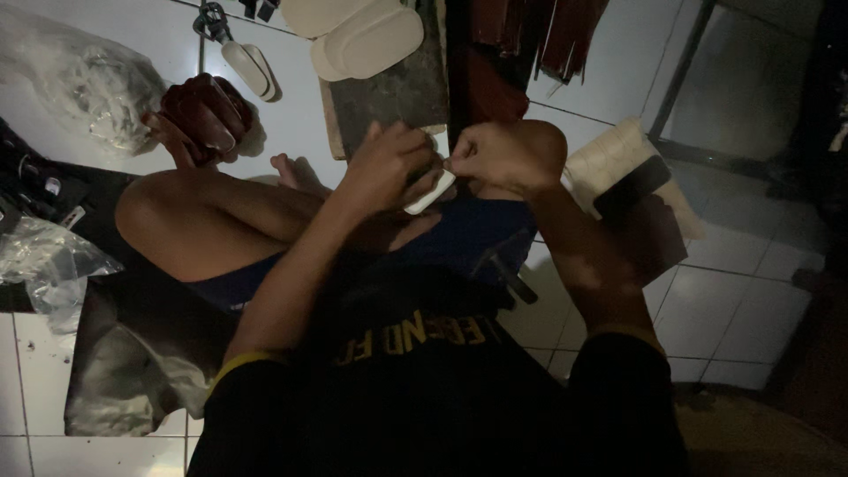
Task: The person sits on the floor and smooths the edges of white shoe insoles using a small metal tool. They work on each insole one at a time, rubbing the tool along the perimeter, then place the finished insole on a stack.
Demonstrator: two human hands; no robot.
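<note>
Pinching a small white strip (430, 193) between my left hand (389, 168) and right hand (508, 157), both clamped on it, beige insoles (367, 35) at twelve o'clock

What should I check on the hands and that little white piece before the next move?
1. Left hand grips the small white piece: ok.
2. Right hand pinches the piece's upper end: ok.
3. Piece fully in view: not ok, fingers cover most of it.
4. Light good enough to see detail: not ok, the picture is dim.
5. Pale insole-shaped pieces lie ahead on the dark board: ok.
6. Whether the piece has a sharp edge: cannot tell.
</note>
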